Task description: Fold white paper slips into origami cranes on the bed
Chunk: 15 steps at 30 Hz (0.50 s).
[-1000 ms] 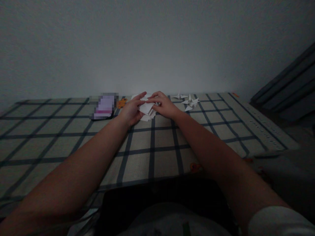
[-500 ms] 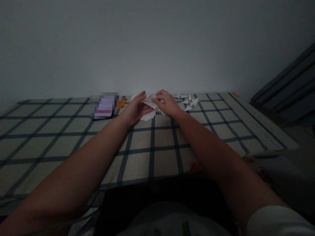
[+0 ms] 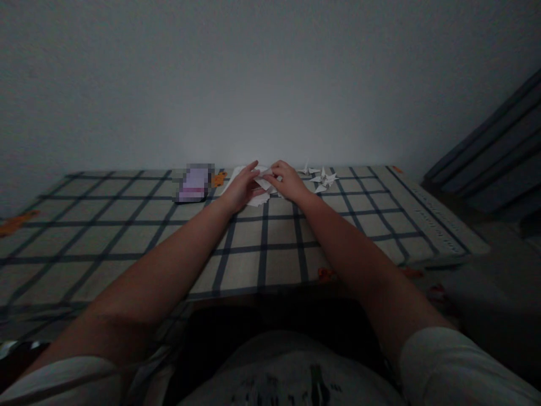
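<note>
Over the far middle of the table, a small piece of white folded paper (image 3: 265,173) is held between my two hands. My left hand (image 3: 240,190) supports it from the left, thumb raised and fingers curled beneath. From the right, my right hand (image 3: 289,180) pinches its edge between thumb and fingers. Below them lies a stack of white paper sheets (image 3: 259,201), partly covered by the hands. Several folded paper cranes (image 3: 325,179) sit to the right of my right hand, one (image 3: 309,169) farther back near the wall. The exact folds in the held paper are too small and dim to read.
A phone with a blurred screen (image 3: 195,183) lies left of the sheets. The checked tablecloth (image 3: 279,265) has orange printed figures (image 3: 219,179). A plain wall (image 3: 262,84) rises behind the table, and a dark curtain (image 3: 494,129) hangs at the right.
The view has shifted slightly, so the phone appears farther right. Both hands remain on the paper, which now shows smaller and lower between the fingers.
</note>
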Each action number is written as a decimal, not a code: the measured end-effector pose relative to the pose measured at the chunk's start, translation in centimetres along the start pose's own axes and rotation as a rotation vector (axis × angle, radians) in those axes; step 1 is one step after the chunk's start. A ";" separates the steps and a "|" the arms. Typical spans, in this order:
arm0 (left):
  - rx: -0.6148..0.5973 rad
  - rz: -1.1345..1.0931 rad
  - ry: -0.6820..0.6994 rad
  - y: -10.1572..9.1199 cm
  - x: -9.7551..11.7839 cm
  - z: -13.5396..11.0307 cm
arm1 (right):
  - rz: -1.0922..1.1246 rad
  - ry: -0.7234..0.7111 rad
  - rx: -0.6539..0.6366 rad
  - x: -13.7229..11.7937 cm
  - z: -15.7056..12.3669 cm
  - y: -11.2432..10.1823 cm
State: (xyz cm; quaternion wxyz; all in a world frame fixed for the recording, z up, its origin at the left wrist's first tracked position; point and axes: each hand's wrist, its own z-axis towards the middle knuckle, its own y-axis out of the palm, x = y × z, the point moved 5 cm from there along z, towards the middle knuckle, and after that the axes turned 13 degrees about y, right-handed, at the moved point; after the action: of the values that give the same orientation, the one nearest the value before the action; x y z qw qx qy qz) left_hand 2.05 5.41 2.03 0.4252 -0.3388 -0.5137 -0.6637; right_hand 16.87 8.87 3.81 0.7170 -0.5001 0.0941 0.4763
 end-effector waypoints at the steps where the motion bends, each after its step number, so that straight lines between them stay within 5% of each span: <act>1: 0.003 0.024 0.014 0.1 -0.1 0.0 | 0.001 0.011 0.015 0.1 0.0 -0.1; 6: 0.031 0.147 0.136 0.1 0.1 -0.4 | 0.075 0.073 0.040 0.5 0.2 -0.2; 15: -0.070 0.197 0.100 -1.6 0.0 -1.4 | 0.141 0.066 -0.047 -0.5 -0.2 0.5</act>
State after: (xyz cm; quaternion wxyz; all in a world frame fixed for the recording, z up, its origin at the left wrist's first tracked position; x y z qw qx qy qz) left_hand 0.52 4.27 1.07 0.5014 -0.3687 -0.4325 -0.6524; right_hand 16.31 8.40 3.72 0.6663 -0.5244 0.1415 0.5108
